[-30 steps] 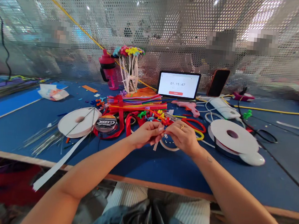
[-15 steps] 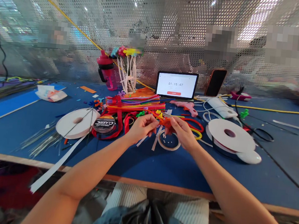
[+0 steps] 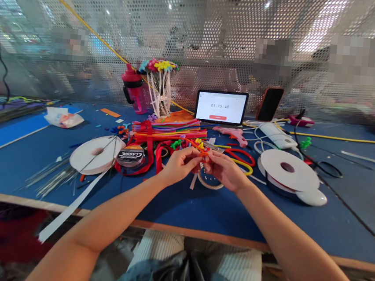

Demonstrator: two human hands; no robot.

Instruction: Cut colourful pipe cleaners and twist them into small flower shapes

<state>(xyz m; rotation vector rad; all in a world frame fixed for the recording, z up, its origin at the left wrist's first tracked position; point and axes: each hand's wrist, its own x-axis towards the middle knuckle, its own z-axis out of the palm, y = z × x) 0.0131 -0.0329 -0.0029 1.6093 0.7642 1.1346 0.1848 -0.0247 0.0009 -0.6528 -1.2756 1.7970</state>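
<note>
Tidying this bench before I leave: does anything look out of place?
Yes. A long white strip appears to run from the white roll and crosses the front edge of the blue table, with its free end hanging past the edge. It looks odd because it's loose and could snag or pull on the roll.

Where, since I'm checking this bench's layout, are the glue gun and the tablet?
Pink hot glue gun [image 3: 230,132]: head view, on its body.
Tablet [image 3: 221,107]: head view, on its lit screen.
</note>
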